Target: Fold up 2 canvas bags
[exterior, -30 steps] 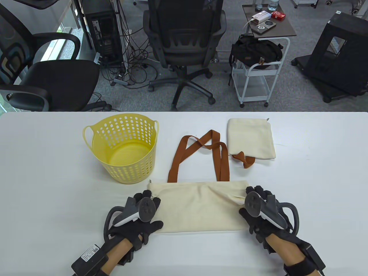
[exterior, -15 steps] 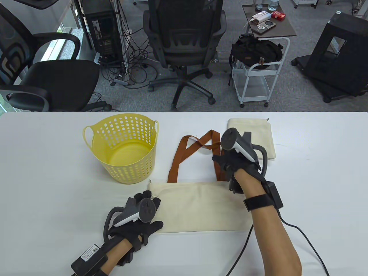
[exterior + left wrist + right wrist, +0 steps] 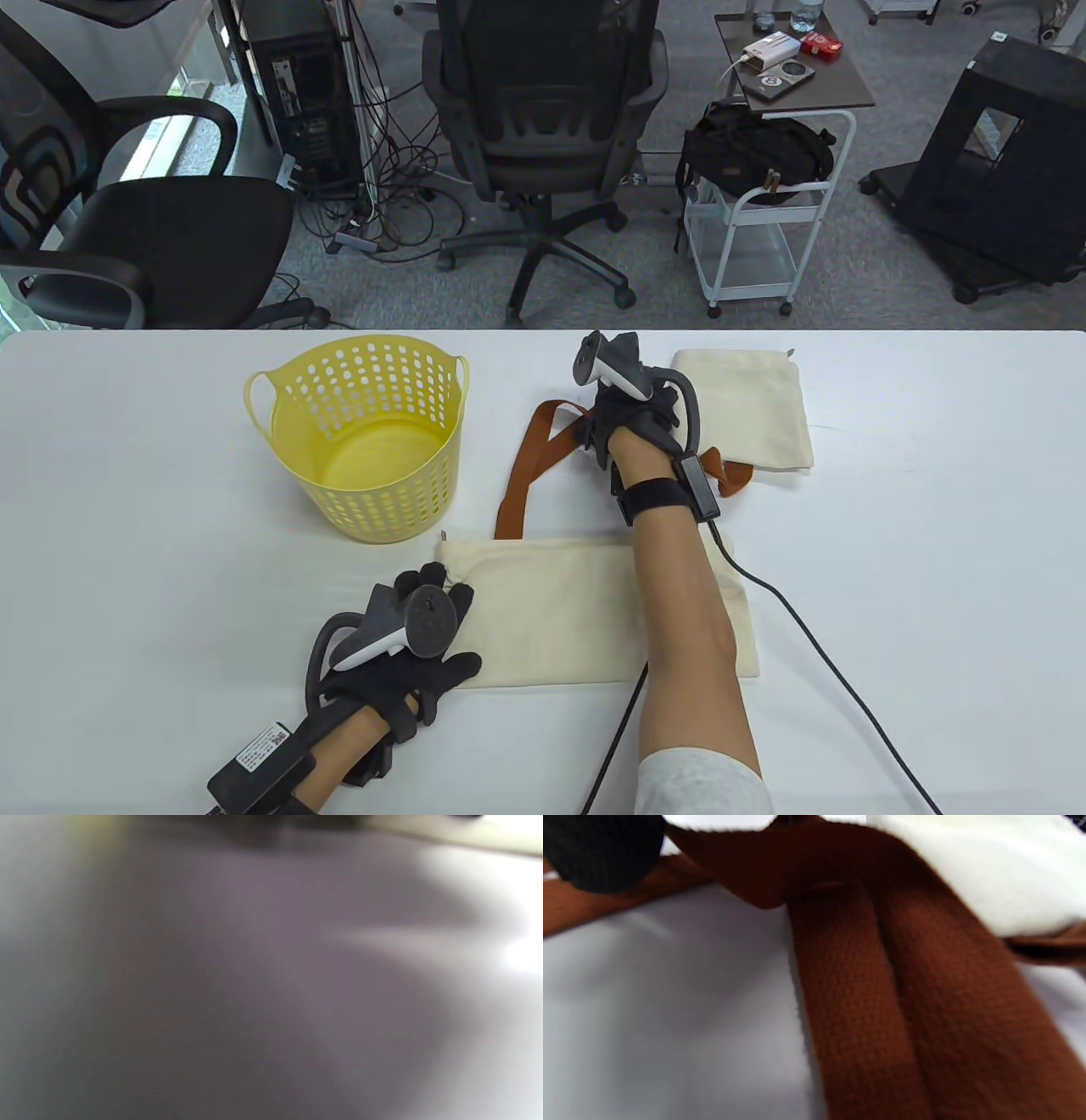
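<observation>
On the white bench (image 3: 933, 509), the left hand (image 3: 407, 654) pressed flat the half-folded cream canvas bag (image 3: 551, 611); only the right wrist view showed its brown woven straps (image 3: 882, 1005) closely; the right hand (image 3: 632, 416) reached them, its grip unclear.

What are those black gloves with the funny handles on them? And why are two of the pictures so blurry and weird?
Those are a person's two hands in sensor gloves. The handle on the back of each is a tracker, strapped on so a computer knows where the hand is.

The big picture comes from a camera looking down at the white table. The other two come from small cameras on the wrists, so close that everything blurs.

On the table stand a yellow basket, a small folded bag and a bigger cream bag with brown straps.

The left hand rests on the bigger bag's corner. The right hand has reached to the straps; its wrist camera shows them close up. Whether it grips them yet, I cannot tell.
</observation>
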Tool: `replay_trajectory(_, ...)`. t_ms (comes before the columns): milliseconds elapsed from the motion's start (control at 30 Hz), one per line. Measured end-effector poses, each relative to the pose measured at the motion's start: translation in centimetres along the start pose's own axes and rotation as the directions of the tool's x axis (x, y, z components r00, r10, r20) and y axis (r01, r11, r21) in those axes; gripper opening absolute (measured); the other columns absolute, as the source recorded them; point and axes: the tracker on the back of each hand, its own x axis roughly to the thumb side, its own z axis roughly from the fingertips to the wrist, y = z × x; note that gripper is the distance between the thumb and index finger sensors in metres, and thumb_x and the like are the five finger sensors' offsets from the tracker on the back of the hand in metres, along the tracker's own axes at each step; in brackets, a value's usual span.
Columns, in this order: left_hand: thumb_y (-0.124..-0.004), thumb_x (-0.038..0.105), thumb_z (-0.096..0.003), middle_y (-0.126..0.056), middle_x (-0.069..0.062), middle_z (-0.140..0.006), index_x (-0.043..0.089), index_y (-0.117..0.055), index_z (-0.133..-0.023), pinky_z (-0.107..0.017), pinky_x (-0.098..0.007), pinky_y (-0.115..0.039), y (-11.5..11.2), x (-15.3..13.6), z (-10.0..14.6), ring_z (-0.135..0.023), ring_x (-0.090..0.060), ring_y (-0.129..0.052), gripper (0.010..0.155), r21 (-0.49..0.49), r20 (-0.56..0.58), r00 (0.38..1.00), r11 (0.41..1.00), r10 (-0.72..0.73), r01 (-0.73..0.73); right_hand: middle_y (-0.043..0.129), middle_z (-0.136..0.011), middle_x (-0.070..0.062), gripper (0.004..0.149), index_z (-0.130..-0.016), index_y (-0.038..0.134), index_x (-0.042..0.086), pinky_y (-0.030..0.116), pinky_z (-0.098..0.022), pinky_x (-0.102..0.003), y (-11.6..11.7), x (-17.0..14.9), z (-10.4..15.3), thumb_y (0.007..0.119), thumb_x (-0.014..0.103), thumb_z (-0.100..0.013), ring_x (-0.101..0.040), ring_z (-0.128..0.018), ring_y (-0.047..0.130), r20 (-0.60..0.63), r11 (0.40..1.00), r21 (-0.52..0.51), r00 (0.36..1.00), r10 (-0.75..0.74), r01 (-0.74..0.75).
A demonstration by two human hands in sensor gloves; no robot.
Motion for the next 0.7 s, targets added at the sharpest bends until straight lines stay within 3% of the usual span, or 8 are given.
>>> replay_trajectory(200,-0.063,0.063,-0.0411,0.009,0.000,-0.109,0.039,-0.017,-0.105,-0.078,-0.059,-0.011,0.0,-0.1,0.0,-0.109,-0.035,-0.003,0.083,-0.003,0.005,1.000,1.000,0.010,-0.010,0.022,-0.120,-0.008,0.089,-0.110,0.036,0.031,0.039,-0.081,-0.060,0.3,-0.3,-1.7,0.087,0.052,-0.040,-0.042,-0.111,0.030,-0.002,0.993,0.068,0.995,-0.095,0.095)
replay_trajectory(333,-0.063,0.063,-0.0412,0.009,0.000,-0.109,0.039,-0.017,-0.105,-0.078,-0.059,-0.011,0.0,-0.1,0.0,-0.109,-0.035,-0.002,0.083,-0.003,0.006,1.000,1.000,0.014,-0.014,0.053,-0.115,-0.001,0.075,-0.105,0.056,0.032,0.055,-0.077,-0.055,-0.2,0.6,-1.3,0.090,0.046,-0.040,-0.033,-0.105,0.061,0.022,0.996,-0.079,0.999,-0.027,0.028)
replay_trajectory(467,-0.063,0.063,-0.0411,0.009,0.001,-0.109,0.039,-0.017,-0.105,-0.078,-0.058,-0.011,-0.1,-0.1,0.0,-0.109,-0.035,-0.002,0.083,-0.001,0.006,1.000,1.000,0.015,-0.015,0.085,-0.089,-0.001,0.050,-0.091,0.077,0.031,0.077,-0.060,-0.046,0.0,1.8,-0.6,0.091,0.036,-0.043,-0.023,-0.074,0.092,0.071,0.972,-0.233,0.996,0.055,-0.037)
replay_trajectory(533,-0.063,0.064,-0.0410,0.009,0.001,-0.109,0.039,-0.016,-0.105,-0.078,-0.058,-0.010,-0.1,-0.2,0.0,-0.109,-0.035,-0.002,0.083,-0.002,0.006,1.000,1.000,0.015,-0.015,0.091,-0.081,-0.002,0.045,-0.087,0.081,0.031,0.084,-0.051,-0.042,0.2,2.0,-0.2,0.090,0.033,-0.043,-0.019,-0.060,0.100,0.074,0.955,-0.287,0.993,0.096,-0.071)
replay_trajectory(700,-0.063,0.064,-0.0411,0.009,0.001,-0.109,0.040,-0.016,-0.105,-0.078,-0.058,-0.010,-0.1,-0.2,0.0,-0.109,-0.034,-0.001,0.083,-0.003,0.005,1.000,1.000,0.017,-0.017,0.093,-0.078,-0.002,0.044,-0.085,0.083,0.029,0.086,-0.047,-0.041,-1.5,0.6,3.2,0.090,0.033,-0.042,-0.019,-0.057,0.102,0.193,0.925,-0.369,0.981,-0.015,0.087)
